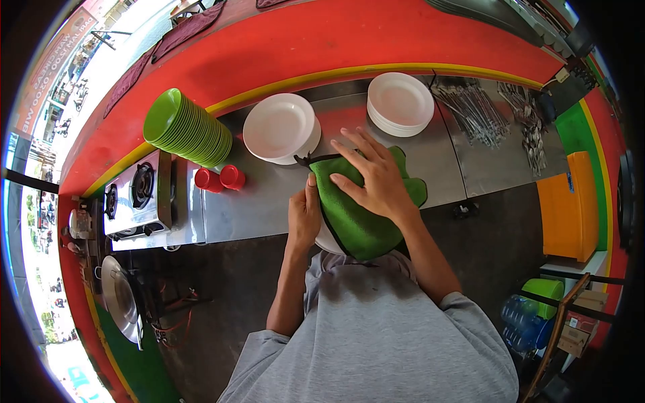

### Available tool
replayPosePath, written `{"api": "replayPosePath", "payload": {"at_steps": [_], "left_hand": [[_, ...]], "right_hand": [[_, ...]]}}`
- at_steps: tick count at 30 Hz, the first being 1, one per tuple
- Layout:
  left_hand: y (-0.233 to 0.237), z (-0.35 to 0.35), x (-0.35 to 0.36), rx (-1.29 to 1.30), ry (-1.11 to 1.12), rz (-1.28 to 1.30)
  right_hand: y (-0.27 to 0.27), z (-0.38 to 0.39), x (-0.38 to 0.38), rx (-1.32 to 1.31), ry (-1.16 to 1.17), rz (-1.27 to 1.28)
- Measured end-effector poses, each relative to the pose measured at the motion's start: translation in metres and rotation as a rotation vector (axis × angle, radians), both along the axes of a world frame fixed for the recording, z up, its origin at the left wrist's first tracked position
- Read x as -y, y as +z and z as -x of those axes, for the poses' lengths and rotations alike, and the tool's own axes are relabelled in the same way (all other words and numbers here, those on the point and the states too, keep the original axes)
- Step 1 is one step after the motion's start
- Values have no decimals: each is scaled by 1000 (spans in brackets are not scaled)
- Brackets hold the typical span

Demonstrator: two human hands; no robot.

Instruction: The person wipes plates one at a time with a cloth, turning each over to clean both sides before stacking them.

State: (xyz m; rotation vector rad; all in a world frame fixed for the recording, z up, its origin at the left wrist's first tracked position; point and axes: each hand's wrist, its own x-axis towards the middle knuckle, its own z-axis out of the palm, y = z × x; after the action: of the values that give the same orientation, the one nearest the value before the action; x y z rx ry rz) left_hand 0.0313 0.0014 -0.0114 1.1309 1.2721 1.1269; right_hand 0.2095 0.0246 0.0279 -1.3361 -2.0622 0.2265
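Note:
In front of my chest, a white plate is mostly hidden under a green cloth with a dark edge. My left hand grips the plate's left side, its thumb up along the rim by the cloth. Spread flat on top of the cloth lies my right hand, fingers apart and pressing it against the plate. Beyond my hands on the metal counter are two stacks of white plates, a left stack and a right stack.
A tall leaning stack of green bowls and two red cups stand left, near a gas stove. Many forks and spoons lie at the right. An orange container is far right; a large metal wok is lower left.

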Motion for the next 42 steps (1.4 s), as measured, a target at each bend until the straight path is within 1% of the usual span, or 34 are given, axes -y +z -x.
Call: {"api": "replayPosePath", "payload": {"at_steps": [2, 6, 7, 10, 11, 12, 14, 15, 18, 19, 22, 23, 26, 30, 31, 33, 35, 36, 40, 42], "left_hand": [[2, -2, 0, 29, 42, -25], [-3, 13, -1, 2, 29, 77], [-5, 15, -1, 4, 44, 101], [-6, 16, -3, 70, 86, 117], [-3, 15, -3, 113, 100, 113], [0, 14, -4, 156, 113, 110], [0, 16, -5, 158, 99, 122], [3, 15, -6, 159, 88, 128], [19, 3, -7, 178, 168, 130], [15, 5, -7, 152, 136, 137], [4, 11, -12, 96, 70, 147], [2, 10, -12, 93, 66, 144], [9, 8, -10, 61, 58, 149], [5, 3, -10, 78, 79, 133], [5, 0, -10, 79, 107, 98], [-5, 6, -10, 55, 102, 113], [-12, 8, -9, 48, 115, 118], [-7, 8, -8, 50, 132, 116], [1, 11, -3, 46, 190, 125], [-11, 12, -5, 89, 227, 83]], "right_hand": [[-8, -10, -7, -89, -36, 30], [-19, -24, -11, -250, -77, 70], [-24, -25, -14, -301, -116, -14], [-19, -28, -6, -81, -398, -276], [-13, -27, -3, -67, -468, -356], [-16, -29, -2, -201, -377, -269], [-27, -34, 0, -462, -196, -88], [-19, -29, 2, -408, -223, -147], [-17, -20, 2, -318, -163, -226], [-15, -17, 8, -222, -122, -133], [-8, 6, 17, 66, -85, -145], [-13, 9, 19, 69, -41, -65], [-12, 21, 21, 133, 21, -89], [-9, 23, 16, 109, 88, -74], [-9, 22, 13, 78, 87, -57], [-11, 13, 5, 21, 84, -25], [-14, 2, -1, -21, 35, -21], [-17, -3, -4, -42, 11, -18], [-33, -17, -3, -197, 26, 6], [-43, -18, 1, -242, -15, 3]]}}
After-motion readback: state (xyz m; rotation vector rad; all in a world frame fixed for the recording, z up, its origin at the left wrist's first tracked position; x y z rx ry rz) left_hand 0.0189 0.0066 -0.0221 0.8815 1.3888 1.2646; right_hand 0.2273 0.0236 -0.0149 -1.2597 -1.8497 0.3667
